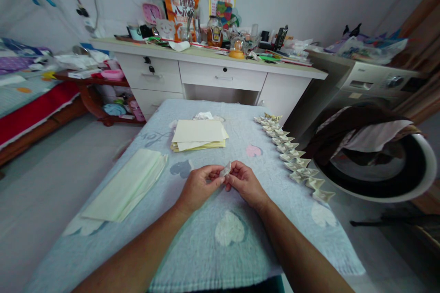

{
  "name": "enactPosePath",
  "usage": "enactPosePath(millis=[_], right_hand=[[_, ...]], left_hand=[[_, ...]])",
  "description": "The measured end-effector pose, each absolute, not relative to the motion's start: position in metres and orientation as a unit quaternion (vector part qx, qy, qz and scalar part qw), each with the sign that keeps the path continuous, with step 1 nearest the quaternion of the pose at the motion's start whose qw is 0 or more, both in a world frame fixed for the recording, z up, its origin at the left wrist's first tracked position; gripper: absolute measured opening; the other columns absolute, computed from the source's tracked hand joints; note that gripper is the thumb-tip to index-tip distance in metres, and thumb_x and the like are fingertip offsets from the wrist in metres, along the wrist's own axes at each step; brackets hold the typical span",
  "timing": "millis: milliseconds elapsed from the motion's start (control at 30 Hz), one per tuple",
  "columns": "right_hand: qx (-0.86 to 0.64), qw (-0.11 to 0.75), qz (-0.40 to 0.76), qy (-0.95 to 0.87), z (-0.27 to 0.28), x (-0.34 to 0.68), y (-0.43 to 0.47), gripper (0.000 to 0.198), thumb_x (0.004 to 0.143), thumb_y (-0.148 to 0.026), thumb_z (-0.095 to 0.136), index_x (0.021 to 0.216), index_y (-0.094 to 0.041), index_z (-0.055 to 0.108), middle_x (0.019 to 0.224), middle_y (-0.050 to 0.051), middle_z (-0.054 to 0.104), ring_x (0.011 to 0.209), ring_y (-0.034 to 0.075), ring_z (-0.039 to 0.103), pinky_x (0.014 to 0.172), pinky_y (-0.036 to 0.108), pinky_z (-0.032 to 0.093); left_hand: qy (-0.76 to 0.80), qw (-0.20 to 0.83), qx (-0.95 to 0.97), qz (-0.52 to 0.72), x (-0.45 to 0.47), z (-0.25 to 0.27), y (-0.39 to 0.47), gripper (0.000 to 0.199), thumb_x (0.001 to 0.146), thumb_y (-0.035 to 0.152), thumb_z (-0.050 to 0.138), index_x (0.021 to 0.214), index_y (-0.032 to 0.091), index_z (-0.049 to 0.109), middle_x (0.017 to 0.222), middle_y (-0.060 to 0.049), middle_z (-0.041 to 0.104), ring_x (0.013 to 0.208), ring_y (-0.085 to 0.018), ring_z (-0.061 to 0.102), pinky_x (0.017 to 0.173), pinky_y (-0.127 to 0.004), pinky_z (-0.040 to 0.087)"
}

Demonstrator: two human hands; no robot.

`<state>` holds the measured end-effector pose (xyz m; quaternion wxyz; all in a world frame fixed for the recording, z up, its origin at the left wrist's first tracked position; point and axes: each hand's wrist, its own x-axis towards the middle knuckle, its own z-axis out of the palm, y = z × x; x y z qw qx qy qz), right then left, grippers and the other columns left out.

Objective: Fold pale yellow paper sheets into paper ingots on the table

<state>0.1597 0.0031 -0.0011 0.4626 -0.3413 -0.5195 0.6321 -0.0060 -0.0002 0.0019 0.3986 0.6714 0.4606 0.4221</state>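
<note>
Between my two hands, over the middle of the cloth-covered table (pixel 206 256), is a small piece of folded paper (pixel 226 169). My left hand (pixel 201 186) pinches it from the left, with thumb and fingertips together. From the other side my right hand (pixel 246 182) grips its edge, fingers curled. A stack of cream paper sheets (pixel 198 132) lies just beyond my hands. To the left rests a pile of long pale green paper (pixel 127 185). Along the right edge runs a row of several folded paper boats (pixel 288 146), pointed at their ends.
Crumpled white tissue (pixel 203 116) sits behind the stack. Beyond the table stands a white desk (pixel 223 75) crowded with jars and a snack bag (pixel 180 7). At right is a washing machine (pixel 371 82) with a laundry-filled basin (pixel 426 155) before it; a bed (pixel 37 105) is at left.
</note>
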Motion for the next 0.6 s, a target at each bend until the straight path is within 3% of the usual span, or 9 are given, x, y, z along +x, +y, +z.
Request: enactPosePath(millis=[333, 467, 600], right_hand=[[-0.367, 0.474, 0.616, -0.511, -0.0042, 0.1549, 0.0041, 0.01, 0.068, -0.016, 0.057, 0.075, -0.019, 0.049, 0.062, -0.005, 0.056, 0.048, 0.008, 0.05, 0.048, 0.02, 0.043], [-0.367, 0.475, 0.627, -0.496, -0.0065, 0.1555, 0.0049, 0.007, 0.074, -0.022, 0.055, 0.079, -0.02, 0.051, 0.061, -0.005, 0.055, 0.045, 0.008, 0.05, 0.045, 0.021, 0.044], [-0.373, 0.478, 0.619, -0.5, -0.0067, 0.1552, 0.0052, 0.017, 0.08, -0.034, 0.059, 0.083, -0.02, 0.051, 0.061, -0.005, 0.057, 0.046, 0.008, 0.051, 0.044, 0.02, 0.045]], left_hand=[[0.475, 0.228, 0.745, 0.408, 0.0027, 0.007, -0.0089, 0.024, 0.076, 0.016, 0.06, 0.099, 0.021, 0.067, 0.085, -0.002, 0.07, 0.073, -0.014, 0.063, 0.072, -0.025, 0.051], [0.465, 0.243, 0.746, 0.41, 0.002, 0.0108, -0.0096, 0.025, 0.08, 0.021, 0.059, 0.104, 0.02, 0.065, 0.091, -0.004, 0.069, 0.078, -0.016, 0.063, 0.075, -0.027, 0.05], [0.448, 0.309, 0.715, 0.439, -0.0029, 0.0086, -0.0064, 0.025, 0.089, 0.026, 0.048, 0.105, 0.02, 0.067, 0.1, -0.006, 0.07, 0.092, -0.018, 0.064, 0.084, -0.029, 0.05]])
